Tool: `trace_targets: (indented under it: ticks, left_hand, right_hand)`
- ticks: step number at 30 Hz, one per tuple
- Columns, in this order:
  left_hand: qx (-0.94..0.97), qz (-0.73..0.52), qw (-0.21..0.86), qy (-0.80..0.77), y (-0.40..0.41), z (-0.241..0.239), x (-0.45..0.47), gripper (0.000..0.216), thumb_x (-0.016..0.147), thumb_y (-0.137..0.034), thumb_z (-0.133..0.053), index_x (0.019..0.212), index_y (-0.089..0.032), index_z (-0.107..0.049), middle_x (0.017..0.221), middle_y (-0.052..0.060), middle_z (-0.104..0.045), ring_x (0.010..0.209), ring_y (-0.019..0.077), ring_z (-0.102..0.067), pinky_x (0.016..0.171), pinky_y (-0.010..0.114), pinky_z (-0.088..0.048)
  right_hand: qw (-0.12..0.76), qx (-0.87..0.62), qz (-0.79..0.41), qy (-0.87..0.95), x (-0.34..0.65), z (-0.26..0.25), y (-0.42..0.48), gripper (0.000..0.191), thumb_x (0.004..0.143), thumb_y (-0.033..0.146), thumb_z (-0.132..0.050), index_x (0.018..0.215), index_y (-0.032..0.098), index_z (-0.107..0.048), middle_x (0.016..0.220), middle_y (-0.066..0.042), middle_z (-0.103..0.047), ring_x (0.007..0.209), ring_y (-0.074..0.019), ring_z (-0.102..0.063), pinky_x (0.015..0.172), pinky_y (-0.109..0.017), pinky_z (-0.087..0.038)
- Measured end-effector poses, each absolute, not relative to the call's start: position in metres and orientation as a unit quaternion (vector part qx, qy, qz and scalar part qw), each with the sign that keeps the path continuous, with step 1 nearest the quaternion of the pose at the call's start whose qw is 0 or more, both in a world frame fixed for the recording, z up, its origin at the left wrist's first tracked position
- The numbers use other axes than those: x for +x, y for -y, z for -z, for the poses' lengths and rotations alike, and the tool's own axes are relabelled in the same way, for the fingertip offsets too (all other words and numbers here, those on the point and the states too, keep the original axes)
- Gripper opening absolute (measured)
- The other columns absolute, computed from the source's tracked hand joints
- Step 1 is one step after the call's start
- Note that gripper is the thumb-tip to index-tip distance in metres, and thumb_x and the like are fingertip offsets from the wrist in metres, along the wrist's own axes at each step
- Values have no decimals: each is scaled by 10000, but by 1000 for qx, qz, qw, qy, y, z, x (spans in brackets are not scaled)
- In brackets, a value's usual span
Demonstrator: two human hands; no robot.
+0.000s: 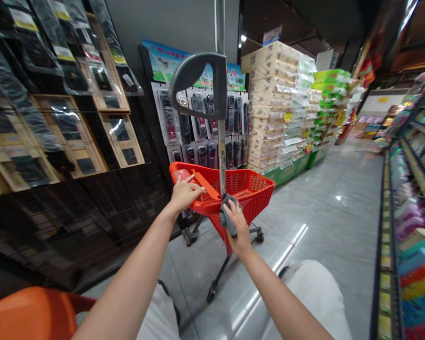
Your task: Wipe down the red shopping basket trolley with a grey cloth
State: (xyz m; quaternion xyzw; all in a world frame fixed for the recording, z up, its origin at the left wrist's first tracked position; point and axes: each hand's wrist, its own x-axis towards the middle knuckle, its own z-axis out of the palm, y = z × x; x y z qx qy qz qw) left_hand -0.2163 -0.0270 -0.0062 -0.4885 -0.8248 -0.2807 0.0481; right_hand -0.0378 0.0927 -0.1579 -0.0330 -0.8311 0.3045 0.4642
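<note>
A red plastic shopping cart [255,186] on small wheels stands on the grey floor in front of me. A metal pole with a grey handle [198,82] rises from its near rim. My left hand [184,193] rests on the cart's near left rim, fingers curled over the edge. My right hand [235,224] is closed around a grey cloth [226,212] and presses it against the cart's near corner at the foot of the pole.
A dark wall display of packaged goods [56,118] fills the left. Racks of small packaged items [201,123] hang behind the cart. Stacked cartons [276,104] line the aisle beyond. Shelves of colourful goods [414,198] run along the right. An orange seat edge [28,314] sits at bottom left.
</note>
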Motion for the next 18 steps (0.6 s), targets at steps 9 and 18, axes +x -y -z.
trace_targets:
  ticks: [9,18]
  left_hand:
    - [-478,297,45,826,24,7,-217,276,763,-435,-553,623,-309,-754,743,-11,-763,1353,276,-450,1190,456,-177]
    - [-482,283,47,828,22,6,-208,292,790,-416,-567,595,-285,-740,900,-13,-779,1398,278,-395,1176,430,-182]
  right_hand:
    - [547,-109,-344,755,-57,170,-79,672,854,86,-413,1504,244,-347,1598,-79,-270,1498,-247,-182,1197,-534,-232]
    - [562,-172,-411,696,-60,227,-85,597,871,153,-423,1467,185,-407,1501,-128,-449,1418,-209,-389,1173,-485,-305]
